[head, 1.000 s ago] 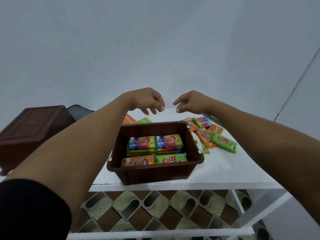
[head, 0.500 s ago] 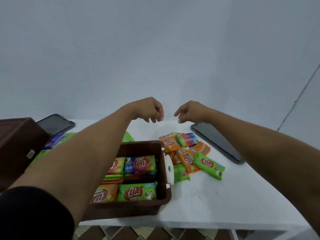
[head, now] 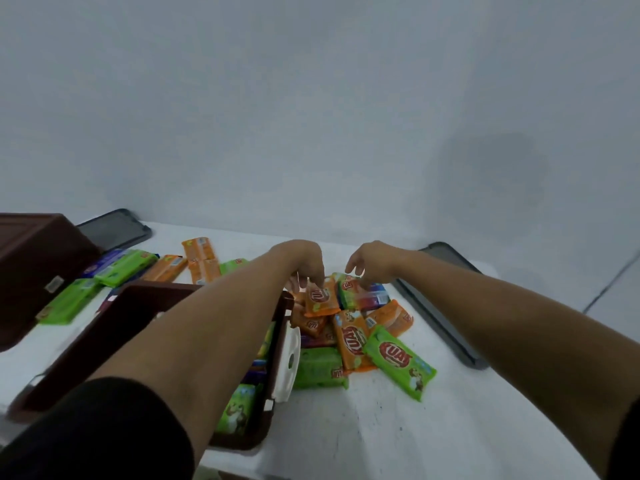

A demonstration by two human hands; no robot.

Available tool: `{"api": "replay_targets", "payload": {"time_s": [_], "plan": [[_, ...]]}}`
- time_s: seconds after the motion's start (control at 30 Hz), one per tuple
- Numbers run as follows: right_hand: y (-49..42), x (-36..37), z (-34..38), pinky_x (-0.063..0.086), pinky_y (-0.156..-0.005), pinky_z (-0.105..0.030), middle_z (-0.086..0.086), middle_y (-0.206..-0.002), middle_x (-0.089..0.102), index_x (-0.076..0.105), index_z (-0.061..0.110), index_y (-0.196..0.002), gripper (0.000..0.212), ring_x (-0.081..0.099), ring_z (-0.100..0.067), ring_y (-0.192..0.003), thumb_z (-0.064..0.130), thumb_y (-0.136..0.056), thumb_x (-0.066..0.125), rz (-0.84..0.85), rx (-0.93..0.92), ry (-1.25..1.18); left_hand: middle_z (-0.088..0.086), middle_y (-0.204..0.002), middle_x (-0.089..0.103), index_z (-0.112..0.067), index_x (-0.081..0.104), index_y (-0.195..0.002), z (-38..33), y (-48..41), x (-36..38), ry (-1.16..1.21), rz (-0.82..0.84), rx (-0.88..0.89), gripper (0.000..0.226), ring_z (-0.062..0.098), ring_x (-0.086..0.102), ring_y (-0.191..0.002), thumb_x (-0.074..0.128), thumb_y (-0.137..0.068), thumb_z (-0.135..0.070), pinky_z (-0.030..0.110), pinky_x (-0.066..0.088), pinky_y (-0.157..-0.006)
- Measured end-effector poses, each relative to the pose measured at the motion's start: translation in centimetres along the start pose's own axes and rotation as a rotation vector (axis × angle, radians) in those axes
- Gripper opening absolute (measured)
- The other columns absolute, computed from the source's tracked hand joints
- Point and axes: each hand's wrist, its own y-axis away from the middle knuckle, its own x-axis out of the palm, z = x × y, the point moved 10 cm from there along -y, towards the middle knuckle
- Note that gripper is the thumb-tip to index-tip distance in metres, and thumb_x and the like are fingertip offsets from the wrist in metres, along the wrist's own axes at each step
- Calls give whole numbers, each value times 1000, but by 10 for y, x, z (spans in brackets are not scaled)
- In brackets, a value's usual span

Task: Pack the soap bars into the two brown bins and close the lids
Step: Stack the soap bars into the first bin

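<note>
Reaching from the near edge of the white table (head: 346, 431), both bare forearms stretched toward a pile of soap bars (head: 356, 341) lying mid-table, just right of the open brown bin (head: 86, 348). The left hand (head: 306, 263) hung over the far side of the pile, its fingers (head: 313, 280) curled down onto the far end of an orange soap bar (head: 320, 301); motion blur hid whether they actually pinched it. The right hand (head: 369, 259) hovered just beside it, fingers loosely bent and apart, holding nothing, over a green and purple soap bar (head: 362, 294).

The open bin stood at the near edge under the left forearm, with packed bars (head: 239, 407) showing along its right wall and a white latch (head: 289, 362) on that side. The closed brown bin (head: 34, 265) sat at the left edge. Between the two bins, more loose bars (head: 121, 268) lay scattered toward the far edge. One dark flat board (head: 114, 230) lay at the far left corner and another (head: 440, 306) near the right edge.
</note>
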Motion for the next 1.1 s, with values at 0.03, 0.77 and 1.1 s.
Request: {"api": "replay_targets", "payload": {"time_s": [0.03,0.77,1.1], "plan": [[-4,4,-3,52,-93,-33,0,-126,68,65,23,-132,51,61,-19,-107,16,-84,77,9,1,16,19,-104,74,0,66,-106,1,0,2,-7,5,-19,30,32,73,-75,73,-93,-26,45,64,-79],[-7,18,-16,42,-62,-30,3,-86,58,55,20,-93,37,55,-21,-85,24,-72,85,-35,-136,90,14,-95,63,-6,57,-94,-20,11,11,-49,76,-73,39,27,64,-72,81,-82,-34,37,58,-74],[22,-38,9,46,-58,-31,-8,-85,66,50,17,-94,32,62,-8,-64,25,-82,79,-56,-153,-436,6,-117,61,-32,51,-137,3,56,-55,74,62,58,71,34,69,-103,82,-78,-8,52,57,-92]]}}
